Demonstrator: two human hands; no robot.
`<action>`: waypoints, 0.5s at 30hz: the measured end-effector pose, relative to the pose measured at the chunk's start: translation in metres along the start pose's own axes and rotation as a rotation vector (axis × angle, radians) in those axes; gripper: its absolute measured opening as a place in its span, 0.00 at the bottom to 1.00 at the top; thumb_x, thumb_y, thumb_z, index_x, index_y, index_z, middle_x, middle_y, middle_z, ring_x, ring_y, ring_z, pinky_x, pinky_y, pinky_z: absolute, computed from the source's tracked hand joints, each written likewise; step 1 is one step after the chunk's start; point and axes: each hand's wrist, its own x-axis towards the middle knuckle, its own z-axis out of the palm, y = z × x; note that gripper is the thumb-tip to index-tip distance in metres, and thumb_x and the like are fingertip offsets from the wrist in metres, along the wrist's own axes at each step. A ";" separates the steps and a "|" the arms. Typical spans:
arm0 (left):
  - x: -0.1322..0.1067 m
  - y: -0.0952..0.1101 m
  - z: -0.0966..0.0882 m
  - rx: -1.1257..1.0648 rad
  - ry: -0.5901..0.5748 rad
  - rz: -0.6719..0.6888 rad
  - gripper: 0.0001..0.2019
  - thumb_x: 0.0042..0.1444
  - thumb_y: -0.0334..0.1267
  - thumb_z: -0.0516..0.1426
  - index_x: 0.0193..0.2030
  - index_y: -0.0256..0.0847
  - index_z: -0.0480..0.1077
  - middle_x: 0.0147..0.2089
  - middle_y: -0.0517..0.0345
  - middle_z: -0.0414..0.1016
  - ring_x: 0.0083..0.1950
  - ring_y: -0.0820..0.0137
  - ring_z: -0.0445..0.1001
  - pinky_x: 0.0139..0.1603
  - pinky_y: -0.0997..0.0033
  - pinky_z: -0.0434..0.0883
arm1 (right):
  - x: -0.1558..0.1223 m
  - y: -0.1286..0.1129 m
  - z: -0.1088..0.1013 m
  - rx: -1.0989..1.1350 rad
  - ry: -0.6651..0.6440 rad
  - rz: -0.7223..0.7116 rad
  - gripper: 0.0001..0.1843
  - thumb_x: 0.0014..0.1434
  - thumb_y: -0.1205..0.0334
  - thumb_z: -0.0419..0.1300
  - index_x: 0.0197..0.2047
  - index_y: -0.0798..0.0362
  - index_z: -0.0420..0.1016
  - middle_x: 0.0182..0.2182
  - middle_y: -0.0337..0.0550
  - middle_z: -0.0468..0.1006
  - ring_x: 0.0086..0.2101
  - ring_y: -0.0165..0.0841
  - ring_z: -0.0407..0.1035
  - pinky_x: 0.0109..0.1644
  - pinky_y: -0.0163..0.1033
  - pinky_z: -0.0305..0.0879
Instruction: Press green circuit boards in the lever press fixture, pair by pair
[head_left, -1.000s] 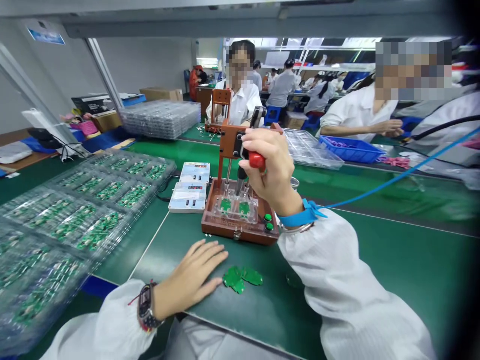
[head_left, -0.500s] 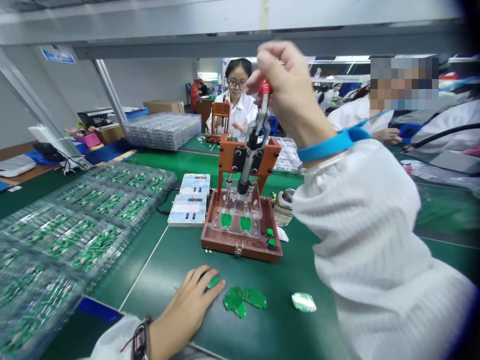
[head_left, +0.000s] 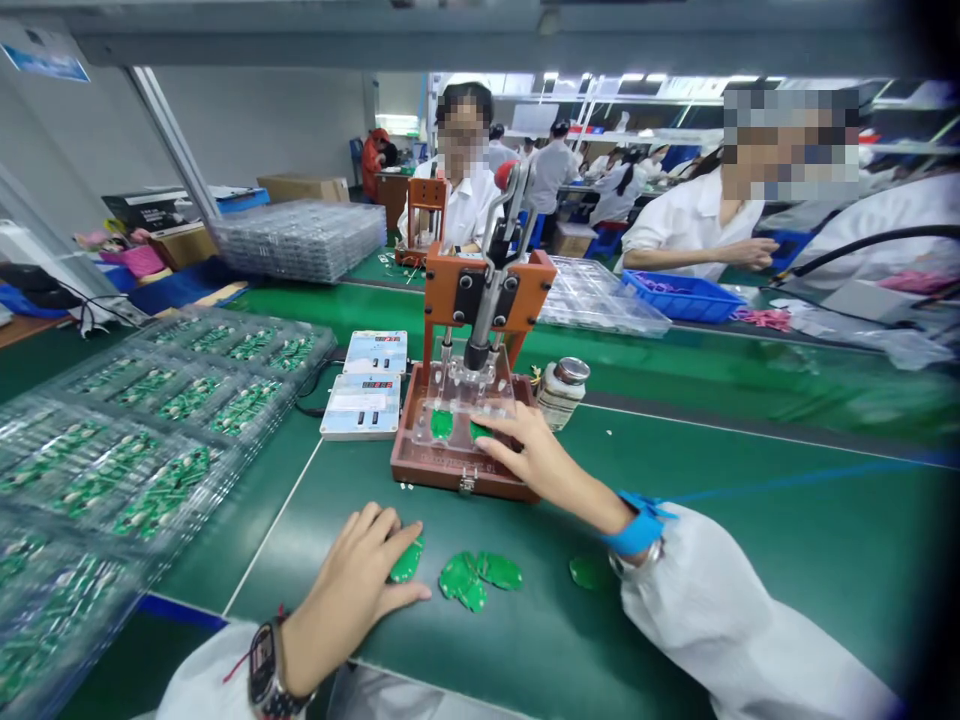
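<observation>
My left hand (head_left: 351, 572), low on the bench, curls its fingers round the edge of a green circuit board (head_left: 407, 562); the thumb lies a little apart. Just right of it, several green circuit boards (head_left: 471, 578) overlap on the green bench. My right hand (head_left: 536, 455) reaches over the front of the test fixture (head_left: 465, 470), finger and thumb apart at the fixture's right-hand board (head_left: 478, 430), which they partly hide. A second board (head_left: 442, 424) sits in the left nest. The fixture's red-knobbed lever (head_left: 508, 175) stands upright, untouched.
Clear trays (head_left: 161, 400) full of boards cover the left side. Two display boxes (head_left: 361, 405) sit beside the fixture, a glass jar (head_left: 562, 392) behind right. Another board (head_left: 589, 572) lies near my right sleeve. Co-workers sit across the bench, near a blue bin (head_left: 679, 295).
My right hand has let go of the lever knob and come down to the right-hand board in the fixture. The left hand's fingers have curled more round its board. The view has shifted slightly.
</observation>
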 end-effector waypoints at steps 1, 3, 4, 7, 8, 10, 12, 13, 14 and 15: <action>0.000 -0.001 -0.006 -0.051 -0.055 -0.014 0.28 0.48 0.53 0.65 0.54 0.42 0.71 0.41 0.54 0.72 0.42 0.61 0.68 0.42 0.62 0.69 | 0.003 0.000 -0.002 -0.041 -0.057 -0.017 0.14 0.63 0.58 0.57 0.50 0.50 0.73 0.52 0.50 0.70 0.53 0.45 0.62 0.56 0.55 0.59; -0.001 -0.004 -0.019 -0.178 -0.147 -0.025 0.30 0.50 0.47 0.66 0.59 0.44 0.67 0.47 0.53 0.71 0.47 0.61 0.68 0.47 0.62 0.70 | 0.007 -0.001 -0.008 -0.086 -0.115 -0.049 0.15 0.63 0.57 0.57 0.50 0.51 0.74 0.49 0.51 0.72 0.52 0.45 0.63 0.55 0.55 0.59; -0.001 -0.007 -0.024 -0.234 -0.172 -0.024 0.29 0.52 0.44 0.65 0.61 0.46 0.65 0.52 0.53 0.70 0.51 0.61 0.67 0.50 0.61 0.69 | 0.008 -0.002 -0.011 -0.091 -0.124 -0.064 0.15 0.62 0.57 0.58 0.50 0.52 0.74 0.48 0.51 0.73 0.51 0.45 0.64 0.54 0.55 0.61; -0.004 -0.014 -0.031 -0.338 -0.188 -0.013 0.29 0.55 0.37 0.62 0.63 0.51 0.61 0.63 0.53 0.63 0.60 0.59 0.61 0.59 0.54 0.64 | 0.006 -0.005 -0.011 -0.060 -0.088 -0.089 0.16 0.63 0.56 0.56 0.52 0.52 0.73 0.46 0.52 0.73 0.49 0.43 0.65 0.52 0.53 0.64; -0.004 -0.015 -0.030 -0.358 -0.192 -0.008 0.29 0.55 0.35 0.62 0.64 0.52 0.60 0.64 0.53 0.63 0.61 0.59 0.60 0.59 0.53 0.63 | 0.004 -0.007 -0.008 -0.048 -0.048 -0.093 0.16 0.64 0.57 0.55 0.52 0.52 0.72 0.47 0.52 0.72 0.49 0.43 0.65 0.52 0.53 0.64; -0.003 -0.015 -0.025 -0.389 -0.201 -0.007 0.29 0.56 0.33 0.62 0.64 0.51 0.61 0.62 0.54 0.66 0.60 0.59 0.61 0.59 0.52 0.63 | 0.003 -0.013 0.001 -0.049 0.026 -0.106 0.17 0.66 0.57 0.52 0.54 0.54 0.71 0.50 0.54 0.71 0.51 0.44 0.63 0.54 0.54 0.63; -0.001 -0.011 -0.021 -0.406 -0.197 -0.010 0.27 0.56 0.31 0.61 0.62 0.50 0.63 0.58 0.54 0.70 0.58 0.60 0.63 0.59 0.53 0.63 | 0.006 -0.023 0.010 -0.082 0.023 -0.118 0.19 0.67 0.58 0.49 0.56 0.56 0.69 0.51 0.56 0.70 0.53 0.45 0.62 0.55 0.55 0.62; 0.000 -0.009 -0.019 -0.414 -0.191 -0.013 0.26 0.56 0.31 0.61 0.61 0.49 0.64 0.57 0.54 0.70 0.58 0.60 0.63 0.59 0.53 0.63 | 0.009 -0.028 0.014 -0.105 -0.009 -0.122 0.20 0.67 0.59 0.48 0.57 0.57 0.68 0.51 0.57 0.70 0.54 0.47 0.61 0.55 0.55 0.62; 0.000 -0.006 -0.018 -0.424 -0.185 -0.015 0.25 0.56 0.32 0.62 0.60 0.49 0.65 0.56 0.54 0.71 0.57 0.60 0.63 0.59 0.53 0.63 | 0.013 -0.032 0.017 -0.129 -0.050 -0.125 0.20 0.67 0.60 0.48 0.58 0.58 0.68 0.51 0.58 0.70 0.54 0.48 0.61 0.55 0.55 0.62; 0.001 -0.002 -0.018 -0.440 -0.183 -0.015 0.25 0.55 0.32 0.62 0.59 0.48 0.66 0.56 0.53 0.71 0.57 0.60 0.64 0.59 0.53 0.63 | 0.017 -0.037 0.019 -0.148 -0.085 -0.125 0.20 0.67 0.61 0.48 0.58 0.59 0.68 0.50 0.59 0.70 0.54 0.48 0.62 0.54 0.55 0.62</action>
